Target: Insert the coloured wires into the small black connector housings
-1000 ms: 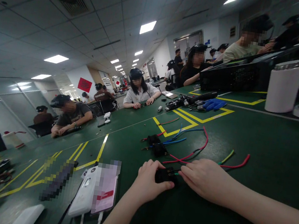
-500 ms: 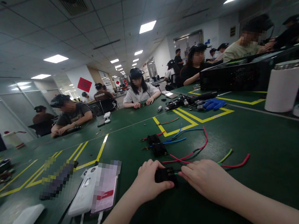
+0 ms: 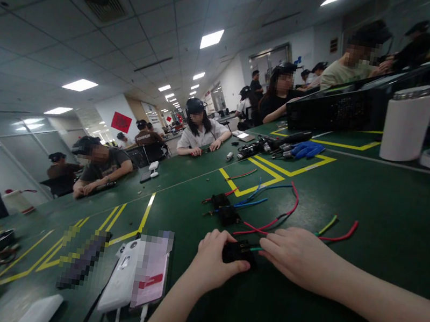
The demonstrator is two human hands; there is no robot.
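Note:
My left hand (image 3: 214, 261) is closed around a small black connector block (image 3: 238, 251) lying on the green table (image 3: 374, 208). My right hand (image 3: 298, 256) comes in from the right, fingers pinched on a green wire (image 3: 256, 248) at the block's edge. Just beyond lie two more black blocks (image 3: 224, 209) with red wires (image 3: 280, 215) and blue wires (image 3: 251, 203) running from them. A loose green and red wire (image 3: 337, 230) rests behind my right hand.
A phone and a white power bank (image 3: 140, 274) lie near my left forearm. A white cylinder (image 3: 406, 123), a black case (image 3: 333, 110) and blue-handled tools (image 3: 302, 150) stand at the back right. Several people sit working along the table's left and far sides.
My right hand has drawn slightly to the right, so a short piece of green wire now shows between it and the block. The left hand has not moved.

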